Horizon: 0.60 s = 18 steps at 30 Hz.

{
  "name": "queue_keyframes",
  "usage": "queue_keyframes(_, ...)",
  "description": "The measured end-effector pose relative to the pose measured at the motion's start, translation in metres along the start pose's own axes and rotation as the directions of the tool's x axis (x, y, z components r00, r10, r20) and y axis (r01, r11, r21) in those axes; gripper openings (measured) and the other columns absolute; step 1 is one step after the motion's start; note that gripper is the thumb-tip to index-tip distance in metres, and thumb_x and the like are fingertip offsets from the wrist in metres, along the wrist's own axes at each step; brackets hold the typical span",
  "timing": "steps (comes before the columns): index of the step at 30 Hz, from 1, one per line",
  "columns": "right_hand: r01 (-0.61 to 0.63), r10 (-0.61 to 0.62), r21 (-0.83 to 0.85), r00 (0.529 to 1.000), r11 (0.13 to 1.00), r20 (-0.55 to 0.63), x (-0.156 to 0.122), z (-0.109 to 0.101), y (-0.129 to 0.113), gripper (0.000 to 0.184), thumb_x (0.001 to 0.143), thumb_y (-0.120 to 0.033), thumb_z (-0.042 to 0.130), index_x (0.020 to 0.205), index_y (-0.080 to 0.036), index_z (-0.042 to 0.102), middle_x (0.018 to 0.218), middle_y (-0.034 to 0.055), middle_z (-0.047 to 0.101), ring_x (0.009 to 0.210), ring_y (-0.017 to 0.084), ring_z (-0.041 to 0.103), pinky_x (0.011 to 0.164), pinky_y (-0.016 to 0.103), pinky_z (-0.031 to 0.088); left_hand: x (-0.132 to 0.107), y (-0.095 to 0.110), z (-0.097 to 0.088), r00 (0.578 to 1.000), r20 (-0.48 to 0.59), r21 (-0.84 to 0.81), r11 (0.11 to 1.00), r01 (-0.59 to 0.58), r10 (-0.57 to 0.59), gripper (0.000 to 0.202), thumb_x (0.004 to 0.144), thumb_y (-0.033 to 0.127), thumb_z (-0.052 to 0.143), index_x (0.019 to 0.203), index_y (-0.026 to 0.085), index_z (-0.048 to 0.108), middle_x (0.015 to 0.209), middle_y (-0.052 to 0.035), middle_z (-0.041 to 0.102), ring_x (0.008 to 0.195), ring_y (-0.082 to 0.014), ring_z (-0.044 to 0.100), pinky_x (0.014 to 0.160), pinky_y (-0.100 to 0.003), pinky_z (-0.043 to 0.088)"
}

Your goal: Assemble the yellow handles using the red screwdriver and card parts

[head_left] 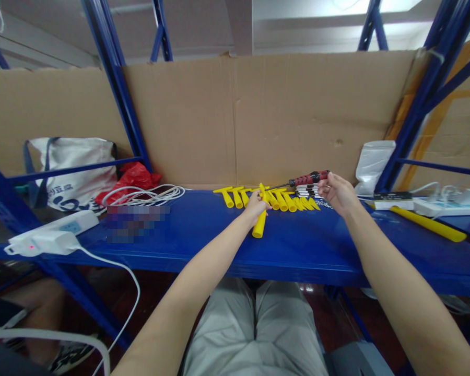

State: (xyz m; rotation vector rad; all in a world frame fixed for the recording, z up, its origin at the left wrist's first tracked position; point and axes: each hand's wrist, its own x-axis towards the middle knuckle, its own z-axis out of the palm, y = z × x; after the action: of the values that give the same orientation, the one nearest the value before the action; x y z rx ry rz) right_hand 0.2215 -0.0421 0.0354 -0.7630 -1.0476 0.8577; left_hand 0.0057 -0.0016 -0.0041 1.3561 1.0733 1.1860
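Note:
My left hand [255, 207] is closed around a yellow plastic T-shaped piece [260, 223] that rests on the blue shelf [203, 235]. My right hand [339, 192] grips a screwdriver [307, 179] with a red and black handle, its thin shaft pointing left toward the top of the held piece. Behind my hands a row of several more yellow pieces [276, 199] lies side by side on the shelf. A small stack of black and white flat parts [307, 191] sits just under the screwdriver handle.
A brown cardboard wall [235, 115] backs the shelf. At left lie a white power strip [50, 235], coiled white cables [144, 195], a red bag [131, 177] and a white tote bag [72, 169]. At right are a long yellow tube [429, 224], a white bag [374, 163] and another power strip [438, 206].

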Motion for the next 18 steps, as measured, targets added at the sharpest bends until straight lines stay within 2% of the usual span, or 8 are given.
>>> queue_keyframes(6,-0.008,0.009,0.016,0.995,1.000,-0.100,0.0044,-0.0025,0.0050,0.042,0.059,-0.043,0.078,0.064,-0.020,0.044,0.050,-0.0072,0.045,0.038,0.005,0.043,0.033,0.016,0.032,-0.0002,-0.0001,-0.0002,1.000,0.008,0.011,1.000,-0.005,0.005,0.061,0.065,0.001,0.063,0.119,0.020,0.044,0.091,-0.0026,0.063,0.055,-0.0087,0.056,0.042,-0.017,0.039)
queue_keyframes(13,-0.052,0.050,-0.010,0.984,0.999,-0.171,0.0035,-0.0001,0.0035,0.035,0.061,-0.036,0.075,0.064,-0.020,0.044,0.044,-0.0080,0.043,0.034,0.005,0.039,0.030,0.017,0.030,-0.0017,0.0025,0.0002,1.000,0.006,0.022,1.000,0.012,-0.013,0.062,0.064,-0.003,0.061,0.119,0.021,0.045,0.090,-0.0018,0.064,0.053,-0.0078,0.055,0.042,-0.016,0.038)
queue_keyframes(18,-0.050,0.047,-0.021,0.988,0.999,-0.150,0.0043,-0.0024,0.0046,0.035,0.063,-0.037,0.073,0.066,-0.021,0.042,0.042,-0.0085,0.041,0.033,0.006,0.039,0.030,0.017,0.029,-0.0023,0.0031,0.0006,1.000,0.017,0.012,1.000,0.006,-0.006,0.064,0.063,-0.001,0.063,0.121,0.019,0.043,0.091,-0.0033,0.064,0.054,-0.0087,0.056,0.041,-0.016,0.038)
